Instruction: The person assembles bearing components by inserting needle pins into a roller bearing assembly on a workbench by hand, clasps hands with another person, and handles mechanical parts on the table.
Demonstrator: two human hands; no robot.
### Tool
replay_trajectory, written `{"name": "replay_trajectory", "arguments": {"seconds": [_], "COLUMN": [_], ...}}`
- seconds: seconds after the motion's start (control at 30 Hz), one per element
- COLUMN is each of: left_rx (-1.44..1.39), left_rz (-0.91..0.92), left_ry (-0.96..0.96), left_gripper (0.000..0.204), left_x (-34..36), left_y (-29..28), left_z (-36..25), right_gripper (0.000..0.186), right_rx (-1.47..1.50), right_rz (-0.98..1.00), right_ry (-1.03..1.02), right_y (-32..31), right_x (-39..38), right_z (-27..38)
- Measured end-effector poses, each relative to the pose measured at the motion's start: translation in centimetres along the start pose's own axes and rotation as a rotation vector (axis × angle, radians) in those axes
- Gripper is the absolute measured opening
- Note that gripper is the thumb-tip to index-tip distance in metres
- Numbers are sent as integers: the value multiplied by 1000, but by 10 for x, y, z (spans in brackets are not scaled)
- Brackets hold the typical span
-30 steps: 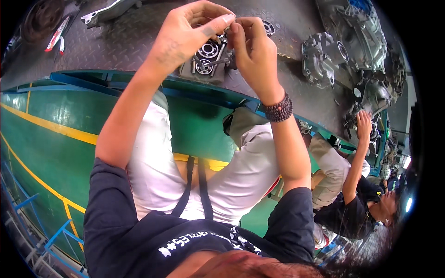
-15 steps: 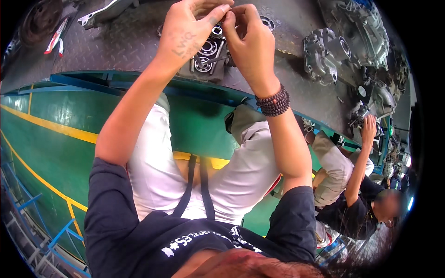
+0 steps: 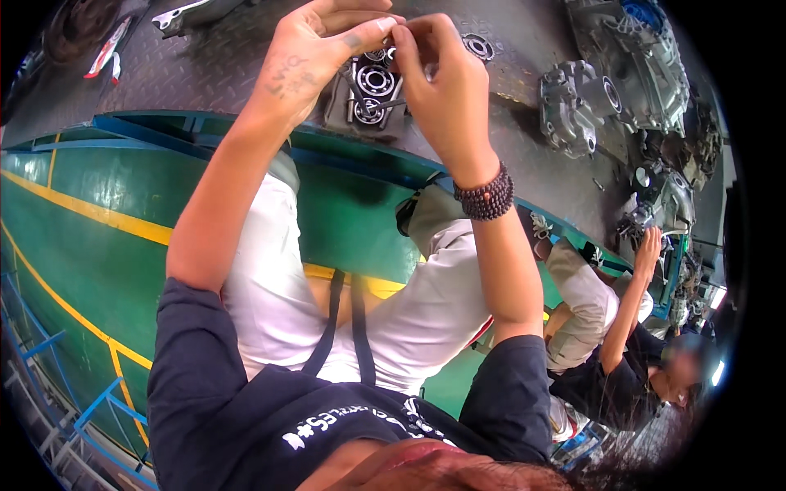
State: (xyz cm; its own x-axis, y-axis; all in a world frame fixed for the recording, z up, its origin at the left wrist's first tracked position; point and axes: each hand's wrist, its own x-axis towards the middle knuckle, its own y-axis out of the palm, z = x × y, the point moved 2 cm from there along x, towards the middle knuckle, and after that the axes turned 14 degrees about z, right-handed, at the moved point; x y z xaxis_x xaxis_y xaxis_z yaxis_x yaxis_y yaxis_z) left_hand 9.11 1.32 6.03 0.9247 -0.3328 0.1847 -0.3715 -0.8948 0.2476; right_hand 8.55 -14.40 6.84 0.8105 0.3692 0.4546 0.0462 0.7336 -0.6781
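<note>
At the top of the view my left hand (image 3: 304,61) and my right hand (image 3: 449,90) meet, thumb tips and fingers pinched close together. Whatever lies between the fingertips, if anything, is too small or hidden to make out. Just beneath them, on the steel workbench, sits a metal assembly with ball bearings (image 3: 375,81) set in it, a smaller one nearer the bench edge. Rods lie along its sides, and my hands cover its far end. A loose round ring-shaped part (image 3: 477,47) rests beyond my right hand.
Silver cast housings (image 3: 573,102) stand on the workbench (image 3: 205,74) to the right. A bracket-like metal part (image 3: 192,16) and a red-and-white item (image 3: 109,53) lie at the left. A co-worker's hand (image 3: 648,250) touches another metal part on the far right.
My left hand has shifted slightly left and down, and more of the bearing assembly shows between my hands. The fingertips stay pinched together. The whole view has shifted a little.
</note>
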Motion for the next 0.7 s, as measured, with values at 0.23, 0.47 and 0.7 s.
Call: {"name": "replay_trajectory", "arguments": {"seconds": [0.23, 0.47, 0.7], "left_rx": [118, 144, 210], "left_rz": [14, 39, -41], "left_ry": [54, 28, 56], "left_gripper": [25, 30, 22], "left_x": [-15, -22, -21], "left_y": [14, 31, 35], "left_z": [5, 11, 16], "right_gripper": [14, 13, 14], "right_rx": [160, 325, 543], "right_rz": [0, 2, -12], "right_ry": [-34, 63, 122], "right_y": [-8, -6, 0], "right_x": [-19, -34, -32], "right_z": [-2, -7, -16]}}
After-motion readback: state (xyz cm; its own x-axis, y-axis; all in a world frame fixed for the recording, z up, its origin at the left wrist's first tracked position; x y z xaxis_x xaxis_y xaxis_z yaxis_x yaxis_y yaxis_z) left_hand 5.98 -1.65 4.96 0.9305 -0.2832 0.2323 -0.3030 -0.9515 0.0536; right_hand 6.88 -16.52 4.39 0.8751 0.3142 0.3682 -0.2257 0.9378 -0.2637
